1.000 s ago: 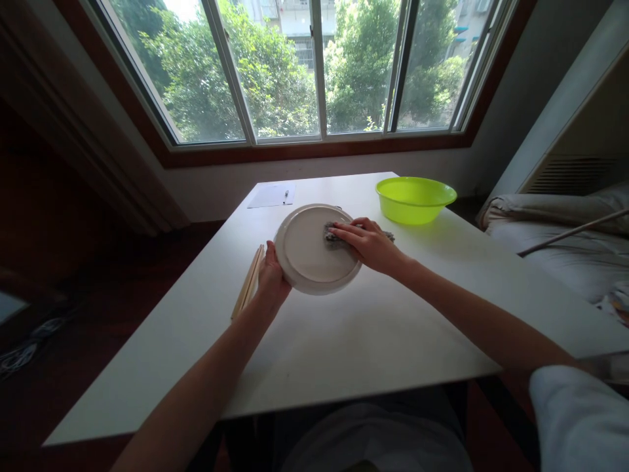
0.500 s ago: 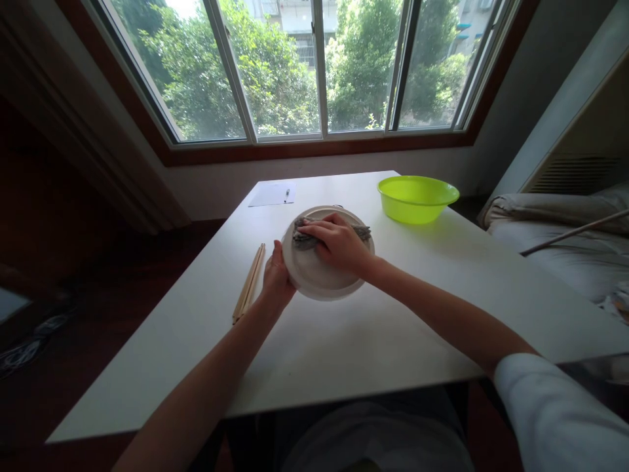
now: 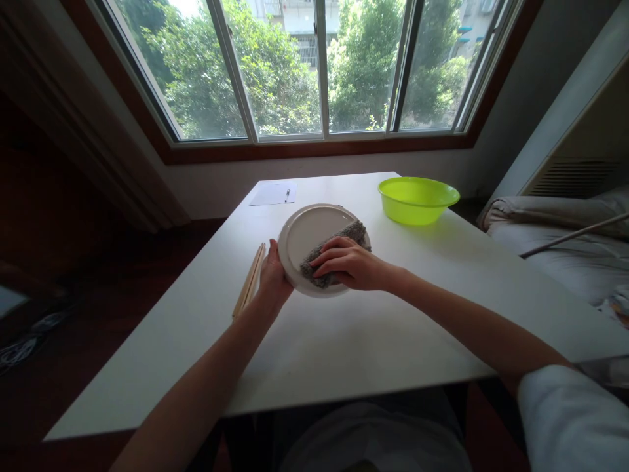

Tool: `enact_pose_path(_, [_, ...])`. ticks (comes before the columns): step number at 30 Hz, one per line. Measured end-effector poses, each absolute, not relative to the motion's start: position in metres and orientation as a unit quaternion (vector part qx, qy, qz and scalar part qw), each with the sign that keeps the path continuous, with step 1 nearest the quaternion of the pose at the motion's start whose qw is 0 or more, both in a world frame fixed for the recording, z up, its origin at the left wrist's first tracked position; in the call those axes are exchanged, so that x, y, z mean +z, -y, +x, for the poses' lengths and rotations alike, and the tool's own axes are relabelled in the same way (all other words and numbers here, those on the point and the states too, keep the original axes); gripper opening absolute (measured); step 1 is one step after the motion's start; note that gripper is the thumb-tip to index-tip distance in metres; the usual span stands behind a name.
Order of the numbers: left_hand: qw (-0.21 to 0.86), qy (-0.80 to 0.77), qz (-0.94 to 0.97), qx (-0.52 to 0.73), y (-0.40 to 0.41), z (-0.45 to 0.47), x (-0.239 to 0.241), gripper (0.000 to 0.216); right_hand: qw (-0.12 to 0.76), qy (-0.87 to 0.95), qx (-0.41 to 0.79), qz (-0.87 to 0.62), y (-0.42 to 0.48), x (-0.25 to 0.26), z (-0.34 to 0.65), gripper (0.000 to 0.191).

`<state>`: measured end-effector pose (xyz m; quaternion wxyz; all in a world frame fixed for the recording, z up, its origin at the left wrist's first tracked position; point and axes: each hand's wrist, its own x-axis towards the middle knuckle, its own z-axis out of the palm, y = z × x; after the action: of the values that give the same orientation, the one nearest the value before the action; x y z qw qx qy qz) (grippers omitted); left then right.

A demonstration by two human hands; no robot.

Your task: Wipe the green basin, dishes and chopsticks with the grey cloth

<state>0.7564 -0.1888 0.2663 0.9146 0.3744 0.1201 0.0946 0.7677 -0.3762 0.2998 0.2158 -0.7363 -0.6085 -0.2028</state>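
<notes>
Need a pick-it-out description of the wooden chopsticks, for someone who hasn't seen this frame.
On the white table under the window, find the white plate that the left hand grips by its rim while the right hand presses a grey cloth on it. The chopsticks lie flat just left of that plate, side by side. They are the only long, thin, pale wooden things there.

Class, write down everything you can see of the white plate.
The plate is round, white and shallow, with a raised rim and a smooth, ceramic-looking face. It is over the white table, its near left rim gripped by the left hand. The right hand presses a grey cloth on it.
</notes>
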Motion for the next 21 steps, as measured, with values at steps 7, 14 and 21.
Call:
enact_pose_path(7, [0.909, -0.133, 0.381, 0.108, 0.186, 0.755, 0.267, 0.041, 0.205, 0.600, -0.199, -0.747, 0.414, 0.298, 0.773, 0.033])
enact_pose_path(14, [0.902, -0.140, 0.389, 0.123, 0.186, 0.756, 0.266, 0.037, 0.169, 0.536, -0.287, -0.775, 0.430, 0.288, 0.780, 0.032])
enact_pose_path(21, [0.900, -0.110, 0.402, 0.128, 0.193, 0.751, 0.268, 0.037, 0.147, 0.418, -0.372, -0.815, 0.402, 0.297, 0.788, 0.039])
